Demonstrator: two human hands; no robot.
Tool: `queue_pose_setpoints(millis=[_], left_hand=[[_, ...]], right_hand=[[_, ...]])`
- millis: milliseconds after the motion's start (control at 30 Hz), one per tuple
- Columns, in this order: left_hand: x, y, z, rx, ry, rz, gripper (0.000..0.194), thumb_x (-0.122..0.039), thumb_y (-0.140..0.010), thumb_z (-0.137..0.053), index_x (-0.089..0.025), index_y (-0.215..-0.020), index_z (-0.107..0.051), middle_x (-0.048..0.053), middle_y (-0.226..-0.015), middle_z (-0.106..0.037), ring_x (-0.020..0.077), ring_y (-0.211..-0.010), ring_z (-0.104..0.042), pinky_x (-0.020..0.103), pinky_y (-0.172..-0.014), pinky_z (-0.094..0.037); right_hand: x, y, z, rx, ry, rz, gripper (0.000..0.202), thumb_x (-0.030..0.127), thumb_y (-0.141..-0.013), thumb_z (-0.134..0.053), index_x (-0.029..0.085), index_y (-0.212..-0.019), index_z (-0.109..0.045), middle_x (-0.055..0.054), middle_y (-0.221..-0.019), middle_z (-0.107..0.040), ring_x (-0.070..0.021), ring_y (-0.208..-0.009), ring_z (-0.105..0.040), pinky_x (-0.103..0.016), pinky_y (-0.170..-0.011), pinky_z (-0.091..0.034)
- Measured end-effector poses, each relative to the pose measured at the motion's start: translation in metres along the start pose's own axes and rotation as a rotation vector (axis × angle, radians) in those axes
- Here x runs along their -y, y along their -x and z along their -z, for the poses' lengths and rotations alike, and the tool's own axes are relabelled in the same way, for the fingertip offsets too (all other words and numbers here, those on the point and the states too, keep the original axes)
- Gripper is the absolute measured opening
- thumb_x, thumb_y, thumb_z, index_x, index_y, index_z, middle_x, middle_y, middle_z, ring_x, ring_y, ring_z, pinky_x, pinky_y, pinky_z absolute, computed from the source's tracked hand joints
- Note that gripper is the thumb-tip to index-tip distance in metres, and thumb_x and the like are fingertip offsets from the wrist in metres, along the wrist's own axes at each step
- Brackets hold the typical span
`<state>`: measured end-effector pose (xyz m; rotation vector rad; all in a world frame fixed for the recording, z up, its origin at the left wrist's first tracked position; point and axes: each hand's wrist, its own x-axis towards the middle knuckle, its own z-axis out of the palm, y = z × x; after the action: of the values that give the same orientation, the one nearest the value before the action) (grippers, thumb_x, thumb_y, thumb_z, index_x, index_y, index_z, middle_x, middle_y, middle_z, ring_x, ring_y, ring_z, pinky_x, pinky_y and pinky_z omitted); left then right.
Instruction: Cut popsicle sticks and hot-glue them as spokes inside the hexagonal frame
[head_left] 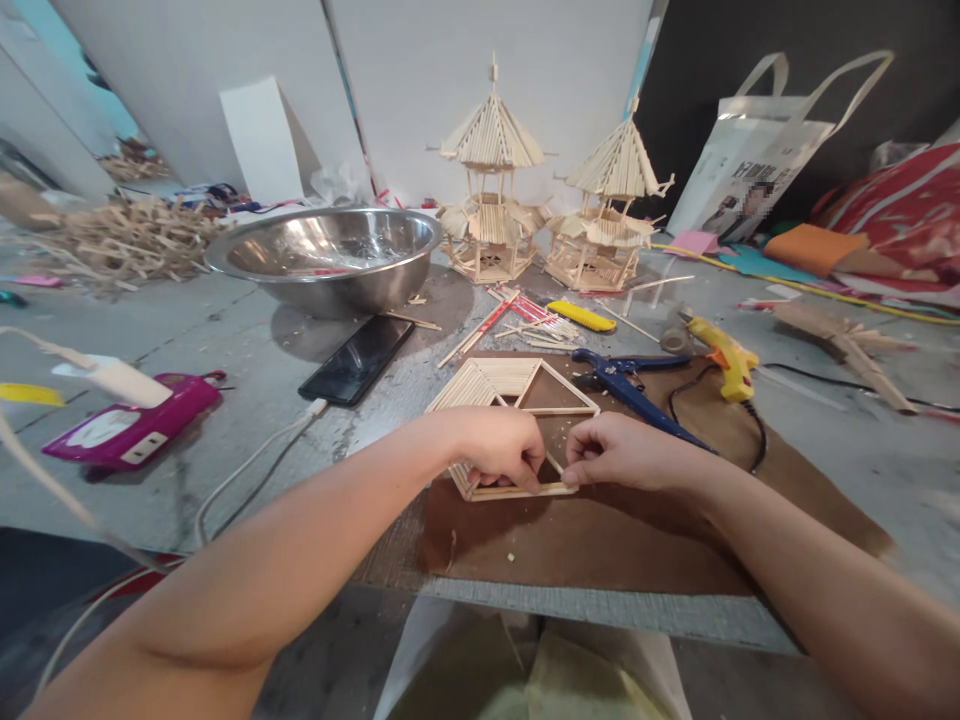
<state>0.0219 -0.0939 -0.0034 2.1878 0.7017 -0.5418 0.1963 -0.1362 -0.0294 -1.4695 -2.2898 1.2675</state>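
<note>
A flat six-sided frame of thin wooden sticks lies on a brown board in front of me. Rows of sticks fill its left and upper-left sections; other sections are see-through. My left hand curls over the near side, its fingers closed on the sticks there. At the near right corner, my right hand pinches the end of the front edge with thumb and forefinger. The fingers hide part of the frame, so I cannot make out any separate stick in them.
Two stick pagodas stand at the back. A steel bowl, a phone and a purple power strip are leftward. Blue cutters and a yellow glue gun lie to the right. Loose sticks surround a yellow utility knife.
</note>
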Motion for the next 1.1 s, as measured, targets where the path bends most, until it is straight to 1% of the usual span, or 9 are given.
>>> queue_pose_setpoints(millis=[300, 433, 567, 700, 800, 867, 900, 1033, 1100], left_hand=[[0.001, 0.0, -0.001, -0.024, 0.042, 0.023, 0.015, -0.029, -0.062, -0.054, -0.015, -0.057, -0.054, -0.006, -0.038, -0.044, 0.0061, -0.034, -0.041, 0.016, -0.036, -0.027], [0.0, 0.0, -0.001, -0.01, 0.059, 0.036, 0.014, -0.028, -0.063, -0.054, -0.015, -0.058, -0.054, -0.006, -0.037, -0.043, 0.0064, -0.032, -0.041, 0.016, -0.035, -0.028], [-0.002, 0.003, 0.0, -0.007, 0.068, 0.053, 0.019, -0.033, -0.064, -0.052, -0.015, -0.06, -0.054, -0.005, -0.041, -0.046, 0.0069, -0.032, -0.042, 0.016, -0.033, -0.03], [-0.003, 0.007, 0.003, -0.038, 0.108, 0.084, 0.022, -0.033, -0.068, -0.048, -0.014, -0.057, -0.051, -0.003, -0.046, -0.051, 0.0051, -0.03, -0.04, 0.016, -0.034, -0.03], [-0.003, 0.008, 0.004, -0.073, 0.132, 0.071, 0.023, -0.034, -0.07, -0.047, -0.014, -0.059, -0.05, -0.003, -0.047, -0.051, 0.005, -0.03, -0.04, 0.017, -0.034, -0.031], [-0.002, 0.008, 0.004, -0.161, 0.176, 0.044, 0.024, -0.037, -0.07, -0.046, -0.015, -0.063, -0.051, -0.003, -0.05, -0.052, 0.0048, -0.032, -0.041, 0.017, -0.035, -0.031], [-0.002, 0.007, 0.005, -0.245, 0.205, 0.028, 0.025, -0.038, -0.07, -0.046, -0.015, -0.065, -0.051, -0.003, -0.052, -0.052, 0.0046, -0.033, -0.041, 0.017, -0.036, -0.031], [0.005, 0.004, 0.012, -0.72, 0.318, 0.001, 0.031, -0.042, -0.073, -0.04, -0.014, -0.073, -0.052, -0.002, -0.06, -0.053, 0.0038, -0.039, -0.04, 0.017, -0.041, -0.033], [0.013, 0.002, 0.017, -0.906, 0.309, 0.039, 0.032, -0.042, -0.074, -0.039, -0.014, -0.075, -0.053, -0.001, -0.062, -0.054, 0.0047, -0.043, -0.041, 0.018, -0.046, -0.034]], right_hand=[[0.0, 0.0, -0.003, -0.026, 0.046, -0.002, 0.021, 0.036, -0.062, -0.056, 0.015, -0.063, -0.054, 0.005, -0.052, -0.045, -0.0072, -0.05, -0.039, -0.019, -0.044, -0.026], [0.0, 0.001, -0.001, -0.002, -0.022, 0.003, 0.021, 0.035, -0.063, -0.055, 0.014, -0.064, -0.054, 0.004, -0.054, -0.048, -0.008, -0.052, -0.041, -0.019, -0.046, -0.029], [-0.001, 0.003, 0.001, 0.038, -0.09, 0.004, 0.022, 0.035, -0.063, -0.056, 0.014, -0.068, -0.055, 0.002, -0.059, -0.052, -0.0085, -0.054, -0.043, -0.019, -0.048, -0.031], [-0.001, 0.007, 0.001, 0.059, -0.044, 0.036, 0.02, 0.034, -0.064, -0.055, 0.015, -0.071, -0.057, 0.003, -0.057, -0.05, -0.0084, -0.053, -0.042, -0.019, -0.046, -0.028], [0.002, 0.01, 0.002, 0.037, 0.055, 0.073, 0.02, 0.035, -0.064, -0.056, 0.016, -0.071, -0.059, 0.004, -0.056, -0.047, -0.0084, -0.053, -0.041, -0.019, -0.046, -0.026], [0.004, 0.011, 0.002, 0.013, 0.157, 0.106, 0.022, 0.037, -0.062, -0.058, 0.018, -0.073, -0.059, 0.003, -0.058, -0.049, -0.0088, -0.054, -0.042, -0.02, -0.047, -0.026], [0.005, 0.012, 0.003, -0.003, 0.21, 0.124, 0.023, 0.038, -0.061, -0.059, 0.019, -0.073, -0.06, 0.003, -0.06, -0.05, -0.0092, -0.055, -0.043, -0.02, -0.048, -0.027], [0.006, 0.011, 0.004, -0.081, 0.346, 0.15, 0.02, 0.039, -0.067, -0.054, 0.02, -0.072, -0.059, 0.001, -0.066, -0.056, -0.0108, -0.06, -0.046, -0.021, -0.052, -0.028], [0.004, 0.009, 0.005, -0.122, 0.375, 0.128, 0.022, 0.04, -0.069, -0.051, 0.021, -0.075, -0.059, 0.001, -0.067, -0.058, -0.0112, -0.061, -0.048, -0.021, -0.053, -0.029]])
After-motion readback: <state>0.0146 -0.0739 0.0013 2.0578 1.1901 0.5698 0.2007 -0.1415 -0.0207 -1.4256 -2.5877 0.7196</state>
